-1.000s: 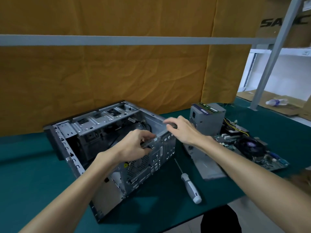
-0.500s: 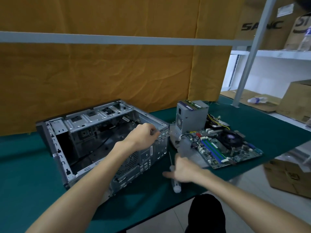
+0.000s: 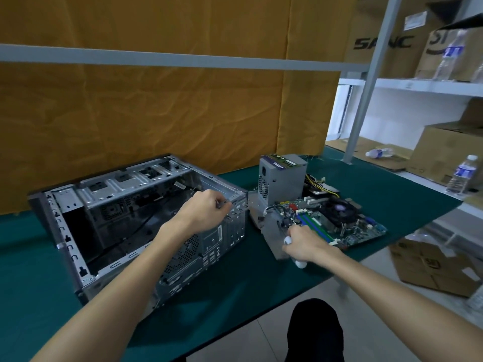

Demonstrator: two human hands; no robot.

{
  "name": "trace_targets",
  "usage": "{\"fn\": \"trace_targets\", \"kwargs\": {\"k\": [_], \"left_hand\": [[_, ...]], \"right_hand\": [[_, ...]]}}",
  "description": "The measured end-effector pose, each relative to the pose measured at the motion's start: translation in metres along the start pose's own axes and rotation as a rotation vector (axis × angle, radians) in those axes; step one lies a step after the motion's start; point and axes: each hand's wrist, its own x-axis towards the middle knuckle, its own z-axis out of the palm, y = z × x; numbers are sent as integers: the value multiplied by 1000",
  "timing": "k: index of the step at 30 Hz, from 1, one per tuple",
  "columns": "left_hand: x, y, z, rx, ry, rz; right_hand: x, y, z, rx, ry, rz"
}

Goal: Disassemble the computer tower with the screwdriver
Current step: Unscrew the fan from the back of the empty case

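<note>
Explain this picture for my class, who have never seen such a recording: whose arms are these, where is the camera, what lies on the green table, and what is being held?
The camera sits on a person's head, looking down at their own bare arms. On the green-covered table lies an open grey metal computer case. Beside it stand a grey box-shaped power supply and a green circuit board with a black fan, already taken out. The left hand grips the case's upper rear edge. The right hand grips a white-handled screwdriver, just above the table.
</note>
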Motion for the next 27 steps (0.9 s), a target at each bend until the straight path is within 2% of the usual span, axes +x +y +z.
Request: {"fn": "trace_targets", "kwargs": {"k": [4, 7, 9, 11, 12, 14, 15, 18, 20, 23, 27], "left_hand": [[-3, 2, -4, 2, -8, 8], [-6, 4, -7, 3, -17, 15], [-8, 6, -8, 23, -16, 28], [-8, 8, -9, 51, -14, 39], [-8, 9, -10, 57, -15, 40], [-10, 10, -10, 45, -26, 35], [-11, 10, -10, 26, -36, 28], [-16, 11, -11, -16, -52, 33], [-21, 12, -10, -21, -65, 68], [-31, 10, -8, -55, -107, 97], [-37, 12, -9, -148, -175, 77]], "right_hand": [[16, -13, 0, -72, 37, -5], [26, -29, -11, -186, 220, -47], [35, -48, -26, 128, 314, -110], [40, -75, -46, 564, 219, -235], [39, -88, -53, 681, 136, -314], [34, -107, -52, 740, 17, -443], [31, -110, -45, 733, 16, -484], [20, -101, -25, 738, 149, -527], [10, -92, -15, 818, 180, -537], [-8, -86, -6, 967, 152, -460], [-20, -76, -9, 1038, 94, -375]]}}
